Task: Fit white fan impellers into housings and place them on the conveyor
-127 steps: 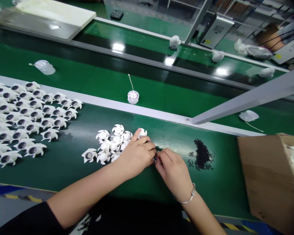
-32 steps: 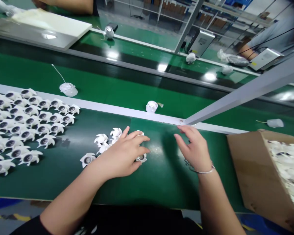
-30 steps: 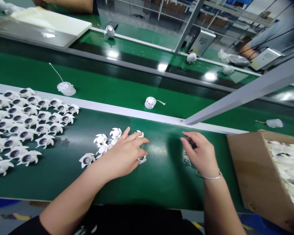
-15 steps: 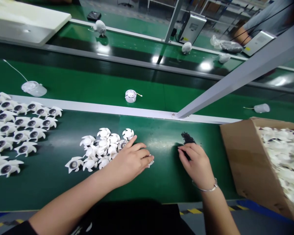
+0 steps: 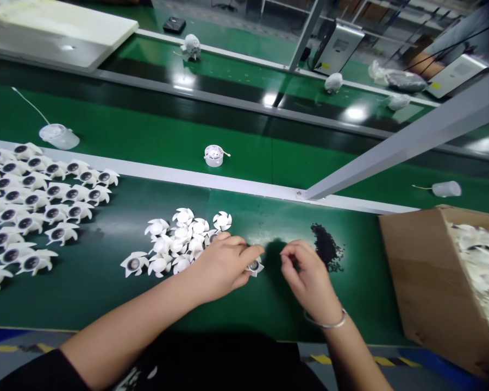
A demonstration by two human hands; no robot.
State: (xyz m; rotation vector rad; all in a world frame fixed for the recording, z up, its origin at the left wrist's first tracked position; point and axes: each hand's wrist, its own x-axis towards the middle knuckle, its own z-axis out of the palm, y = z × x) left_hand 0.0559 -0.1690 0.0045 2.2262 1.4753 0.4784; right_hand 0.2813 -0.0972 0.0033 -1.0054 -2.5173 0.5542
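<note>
My left hand point(image 5: 228, 265) is closed on a white fan blade wheel point(image 5: 254, 266), whose dark hub shows past the fingers. Left of that hand lies a loose pile of white fan blade wheels point(image 5: 177, 241) on the green bench. Thumb and index finger of my right hand point(image 5: 307, 277) are pinched together, just right of the held wheel and apart from it; anything between the fingertips is too small to make out. Beyond this hand, a heap of tiny black parts point(image 5: 328, 247) lies on the bench.
Rows of white fan wheels point(image 5: 32, 212) cover the bench at left. A cardboard box point(image 5: 427, 288) full of white wheels stands at right. A slanted metal post point(image 5: 383, 138) rises behind. White fan housings point(image 5: 214, 156) sit on the green conveyor point(image 5: 158, 136). A person's arm point(image 5: 427, 65) shows far right.
My right hand has come away from the black heap, moving left toward my left hand with fingers pinched. More of the wheel under my left hand now shows. The view has shifted slightly.
</note>
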